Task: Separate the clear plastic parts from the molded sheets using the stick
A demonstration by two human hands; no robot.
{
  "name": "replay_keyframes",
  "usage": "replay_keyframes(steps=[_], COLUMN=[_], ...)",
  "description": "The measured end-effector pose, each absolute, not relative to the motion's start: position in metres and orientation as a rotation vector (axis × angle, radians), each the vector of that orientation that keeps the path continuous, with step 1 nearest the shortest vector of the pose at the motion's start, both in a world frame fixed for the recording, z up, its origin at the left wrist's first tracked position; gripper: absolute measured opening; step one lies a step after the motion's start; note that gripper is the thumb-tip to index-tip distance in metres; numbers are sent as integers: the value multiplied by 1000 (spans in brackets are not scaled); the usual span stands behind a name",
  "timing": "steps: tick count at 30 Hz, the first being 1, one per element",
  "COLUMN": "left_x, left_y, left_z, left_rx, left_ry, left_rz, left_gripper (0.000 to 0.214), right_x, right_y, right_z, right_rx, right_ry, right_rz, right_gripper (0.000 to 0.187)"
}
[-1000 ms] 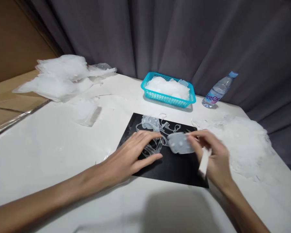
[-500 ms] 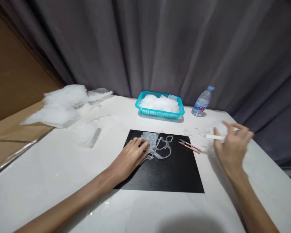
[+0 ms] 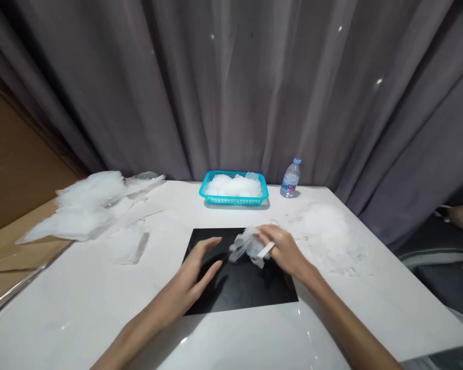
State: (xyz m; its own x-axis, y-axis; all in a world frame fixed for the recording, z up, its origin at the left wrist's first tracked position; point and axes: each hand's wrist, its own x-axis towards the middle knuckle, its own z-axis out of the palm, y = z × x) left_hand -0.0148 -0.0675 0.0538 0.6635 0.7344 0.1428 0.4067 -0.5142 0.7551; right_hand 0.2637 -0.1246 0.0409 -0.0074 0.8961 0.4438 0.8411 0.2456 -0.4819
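A white table [image 3: 96, 298] bears a black mat [image 3: 250, 290], basket [image 3: 235, 201], bottle [image 3: 289, 181].

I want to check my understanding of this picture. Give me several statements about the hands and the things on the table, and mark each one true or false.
1. The right hand holds crumpled, see-through scraps. True.
2. The left hand grips the bottle. False: the left hand is open over the black mat, and the bottle stands at the back of the table.
3. White fluff fills much of the turquoise basket. True.
4. The bottle stands to the left of the basket. False: it stands to the right.
5. The bottle has a blue cap on it. True.
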Motion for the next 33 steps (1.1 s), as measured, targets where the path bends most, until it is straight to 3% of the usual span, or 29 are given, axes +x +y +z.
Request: replay_keyframes(steps=[4,11,21,26,33], left_x=[-84,-131,-102,-92,-116], left_y=[-88,-70,48,86,82], left_z=[42,33,83,60,23], left_rx=[2189,2116,2428,2520,2515], left_ry=[1118,1384,1282,1465,1670], left_rz=[579,591,732,871,822], left_gripper=[47,50,48,50,47], right_x=[349,479,472,471,485], right_y=[-136,-164,-140,-139,-144], right_z=[73,94,12,-26,-15], right_rx=[-1893,-2360,-2207,-2184,-2119], right_ry=[-1542,-1349,-1657,-1667,-1692], right_rz=[-67,-274,-464,-464,-491], right_gripper=[44,34,48,57,67])
